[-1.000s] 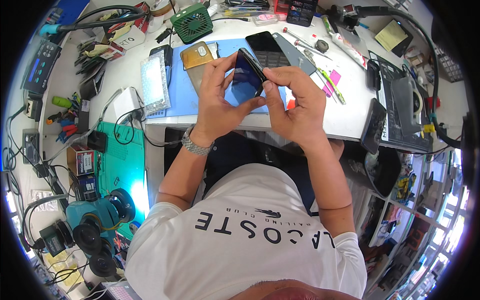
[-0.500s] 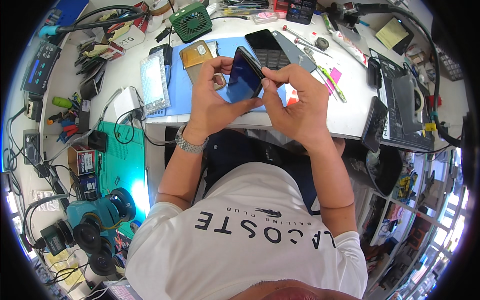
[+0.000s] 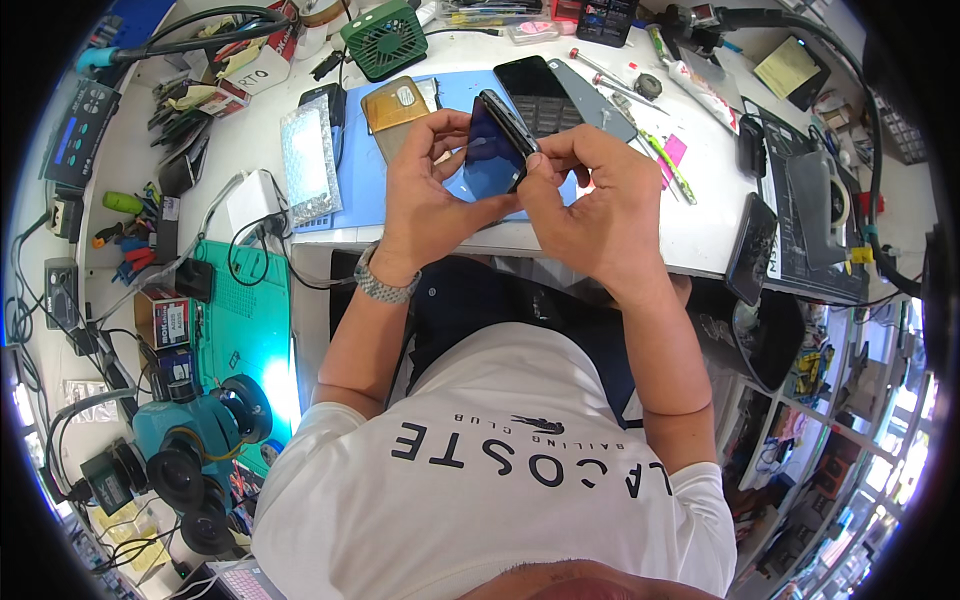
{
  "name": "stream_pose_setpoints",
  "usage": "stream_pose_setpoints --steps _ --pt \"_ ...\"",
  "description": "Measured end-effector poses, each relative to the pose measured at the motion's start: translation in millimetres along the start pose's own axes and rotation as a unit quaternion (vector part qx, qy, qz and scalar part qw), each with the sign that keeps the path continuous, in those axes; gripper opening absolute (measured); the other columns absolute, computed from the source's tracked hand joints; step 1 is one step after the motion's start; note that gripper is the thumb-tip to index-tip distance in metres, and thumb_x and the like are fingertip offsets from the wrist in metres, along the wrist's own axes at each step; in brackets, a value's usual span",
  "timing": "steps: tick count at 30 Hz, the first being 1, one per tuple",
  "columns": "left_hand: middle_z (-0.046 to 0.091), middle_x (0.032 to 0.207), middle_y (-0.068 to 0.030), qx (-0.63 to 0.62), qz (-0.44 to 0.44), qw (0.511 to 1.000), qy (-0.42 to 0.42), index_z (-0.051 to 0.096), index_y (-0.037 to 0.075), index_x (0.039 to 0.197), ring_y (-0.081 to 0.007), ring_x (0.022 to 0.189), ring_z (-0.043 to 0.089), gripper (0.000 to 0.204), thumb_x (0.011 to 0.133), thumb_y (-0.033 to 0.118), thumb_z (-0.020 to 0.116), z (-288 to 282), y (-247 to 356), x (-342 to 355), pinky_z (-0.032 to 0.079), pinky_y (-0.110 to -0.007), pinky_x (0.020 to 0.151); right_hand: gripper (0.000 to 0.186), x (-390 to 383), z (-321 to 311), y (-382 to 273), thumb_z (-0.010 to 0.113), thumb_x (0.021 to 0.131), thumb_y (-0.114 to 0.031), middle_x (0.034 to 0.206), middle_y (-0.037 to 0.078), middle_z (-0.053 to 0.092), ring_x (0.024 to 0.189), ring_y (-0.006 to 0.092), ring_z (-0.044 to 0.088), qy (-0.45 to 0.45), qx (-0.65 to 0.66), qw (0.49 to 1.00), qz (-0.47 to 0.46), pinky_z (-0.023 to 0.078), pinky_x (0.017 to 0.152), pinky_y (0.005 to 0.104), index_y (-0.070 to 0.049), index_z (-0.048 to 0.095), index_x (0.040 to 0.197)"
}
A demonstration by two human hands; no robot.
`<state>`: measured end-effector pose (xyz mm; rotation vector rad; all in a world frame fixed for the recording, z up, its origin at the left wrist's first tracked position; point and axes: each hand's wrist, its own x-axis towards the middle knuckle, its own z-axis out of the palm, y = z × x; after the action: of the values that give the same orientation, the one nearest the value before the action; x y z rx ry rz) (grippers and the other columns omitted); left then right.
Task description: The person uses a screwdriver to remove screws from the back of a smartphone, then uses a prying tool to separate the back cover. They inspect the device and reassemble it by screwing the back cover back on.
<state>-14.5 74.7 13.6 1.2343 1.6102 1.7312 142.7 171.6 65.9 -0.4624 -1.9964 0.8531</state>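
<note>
A dark smartphone is held tilted above the blue mat, its glossy screen facing left and its edge toward the right. My left hand grips it, with fingers behind the far side and the thumb along the lower edge. The thumb and fingers of my right hand pinch the phone's right edge near its lower corner. Under and behind it lie a clear amber phone case, a black phone screen and a grey phone back.
A silver bubble-wrap pouch lies left of the mat. The green fan stands at the back. Screwdrivers and a green pen-like tool lie to the right. Another phone rests at the table's right front edge. A microscope stands at lower left.
The phone has turned slightly, showing more of its right edge. My right thumb and fingers have shifted a little down along that edge; my left hand still holds it.
</note>
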Motion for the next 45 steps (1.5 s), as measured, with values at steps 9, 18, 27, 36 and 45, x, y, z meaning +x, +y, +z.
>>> stream_pose_setpoints --steps 9,18,27,36,45 --pt "0.061 0.123 -0.0113 0.022 0.013 1.0 0.012 0.048 -0.002 0.132 -0.0176 0.113 0.063 0.082 0.065 0.003 0.095 3.0 -2.2 -0.1 0.057 -0.034 0.099 0.009 0.1 5.8 -0.1 0.072 0.079 0.0 0.065 0.011 0.059 0.056 0.0238 0.059 0.001 -0.014 1.0 0.011 0.047 0.052 0.0338 0.0 0.064 0.08" --pt "0.06 0.131 -0.0154 -0.143 -0.02 0.985 0.099 0.044 -0.006 0.142 -0.0194 0.116 0.063 0.089 0.069 -0.001 0.094 -4.6 1.1 3.8 0.059 -0.035 0.098 0.018 -4.1 13.3 16.2 0.074 0.084 -0.001 0.077 0.012 0.07 0.066 0.0237 0.067 -0.011 0.051 0.999 -0.005 0.054 0.062 0.0322 0.002 0.074 0.102" --pt "0.06 0.135 -0.0133 -0.124 0.007 0.988 0.095 0.042 -0.01 0.146 -0.0196 0.118 0.063 0.089 0.071 -0.007 0.089 -3.2 -13.9 -1.1 0.059 -0.039 0.1 0.017 -3.5 33.0 19.7 0.073 0.084 0.0 0.079 0.013 0.066 0.07 0.0297 0.065 -0.002 0.028 0.997 -0.077 0.053 0.062 0.036 0.002 0.074 0.101" --pt "0.05 0.136 -0.0111 -0.025 0.126 0.992 0.014 0.04 -0.005 0.151 -0.0233 0.128 0.056 0.091 0.072 -0.013 0.084 -3.2 -19.1 -6.9 0.051 -0.042 0.111 0.025 -7.1 21.6 1.9 0.076 0.082 0.003 0.079 0.012 0.066 0.068 0.0288 0.063 -0.011 0.051 0.998 -0.04 0.052 0.062 0.0366 0.0 0.073 0.107" --pt "0.047 0.151 -0.0235 -0.354 -0.117 0.907 -0.195 0.035 -0.004 0.154 -0.0321 0.138 0.051 0.072 0.106 0.047 0.051 -16.1 -10.7 -25.3 0.042 -0.047 0.115 0.041 -1.1 16.3 12.4 0.081 0.078 0.0 0.104 0.013 0.061 0.098 0.0285 0.06 -0.016 0.026 0.999 -0.044 0.057 0.071 0.0343 -0.003 0.068 0.117"
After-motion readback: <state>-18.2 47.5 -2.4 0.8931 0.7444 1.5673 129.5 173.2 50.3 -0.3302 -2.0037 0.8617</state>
